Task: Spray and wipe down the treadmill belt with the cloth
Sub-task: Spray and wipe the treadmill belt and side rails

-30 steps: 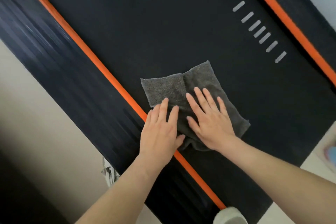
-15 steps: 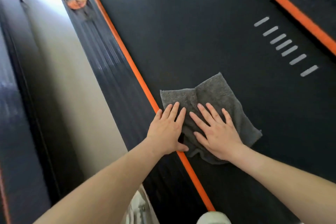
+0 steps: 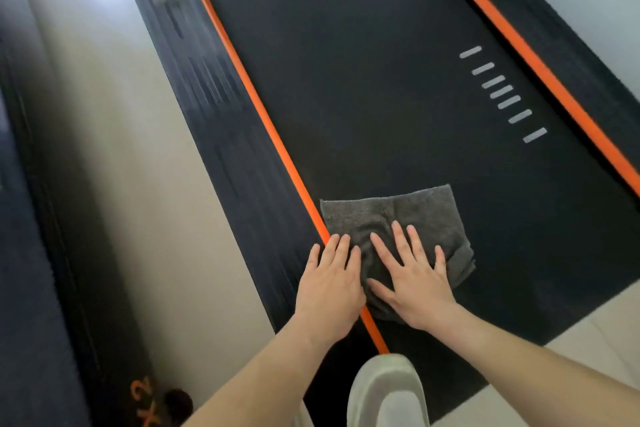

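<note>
A grey cloth [image 3: 426, 215] lies flat on the black treadmill belt [image 3: 363, 80], against the belt's left orange stripe [image 3: 270, 128]. My right hand [image 3: 412, 281] presses flat on the cloth with fingers spread. My left hand [image 3: 329, 284] lies flat beside it, its palm over the orange stripe and side rail, its fingertips reaching the cloth's left edge. No spray bottle is in view.
A dark side rail [image 3: 214, 121] runs along the belt's left, with pale floor [image 3: 114, 156] beyond it. Another orange stripe [image 3: 526, 55] borders the right side. White dashes [image 3: 502, 94] mark the belt at right. A white shoe [image 3: 388, 395] sits at the bottom, at the belt's near end.
Both hands have stayed flat on the cloth and slid it toward the belt's near end along the left stripe. The view has swung, showing more floor on the left.
</note>
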Demonstrator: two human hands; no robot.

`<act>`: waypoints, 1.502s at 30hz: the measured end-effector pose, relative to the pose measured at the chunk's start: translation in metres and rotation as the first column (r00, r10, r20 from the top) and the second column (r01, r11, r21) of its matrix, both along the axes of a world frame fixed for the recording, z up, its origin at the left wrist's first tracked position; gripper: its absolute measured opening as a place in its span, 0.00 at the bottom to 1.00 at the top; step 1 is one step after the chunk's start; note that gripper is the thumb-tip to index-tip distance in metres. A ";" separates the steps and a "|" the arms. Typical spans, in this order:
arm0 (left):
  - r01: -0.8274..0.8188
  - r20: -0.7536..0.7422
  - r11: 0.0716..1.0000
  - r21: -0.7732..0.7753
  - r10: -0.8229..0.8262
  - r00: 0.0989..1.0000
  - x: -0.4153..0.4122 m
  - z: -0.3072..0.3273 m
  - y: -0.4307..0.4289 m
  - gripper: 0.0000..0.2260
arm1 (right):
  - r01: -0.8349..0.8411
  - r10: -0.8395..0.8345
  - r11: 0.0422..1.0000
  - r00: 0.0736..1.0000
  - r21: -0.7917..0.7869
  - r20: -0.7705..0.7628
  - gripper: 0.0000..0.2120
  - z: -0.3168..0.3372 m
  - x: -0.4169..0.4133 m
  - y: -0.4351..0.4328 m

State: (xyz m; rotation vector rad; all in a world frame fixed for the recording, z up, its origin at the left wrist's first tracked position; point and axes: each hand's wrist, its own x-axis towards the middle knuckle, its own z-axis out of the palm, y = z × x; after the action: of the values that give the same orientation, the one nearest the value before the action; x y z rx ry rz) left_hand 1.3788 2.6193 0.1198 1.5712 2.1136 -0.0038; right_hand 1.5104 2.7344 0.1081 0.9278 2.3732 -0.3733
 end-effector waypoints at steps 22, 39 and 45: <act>0.012 -0.239 0.988 0.151 0.025 0.971 -0.052 -0.031 0.039 0.26 | -0.110 0.131 0.986 0.976 0.127 -0.173 0.41 -0.029 -0.018 0.016; 0.237 -0.107 0.965 0.109 -0.225 0.968 0.001 -0.042 0.031 0.29 | -0.011 0.016 0.999 0.993 0.042 -0.117 0.44 -0.024 0.036 -0.015; 0.114 -0.241 0.987 0.117 -0.083 0.967 -0.039 -0.040 0.056 0.34 | 0.035 -0.030 0.999 0.973 0.020 -0.228 0.37 -0.029 -0.016 0.010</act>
State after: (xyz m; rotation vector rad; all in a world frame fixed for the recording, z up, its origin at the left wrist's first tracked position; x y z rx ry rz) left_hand 1.3398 2.6749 0.0798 1.8304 2.2507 -0.0928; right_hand 1.4944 2.7445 0.0789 0.9820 2.5768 -0.4880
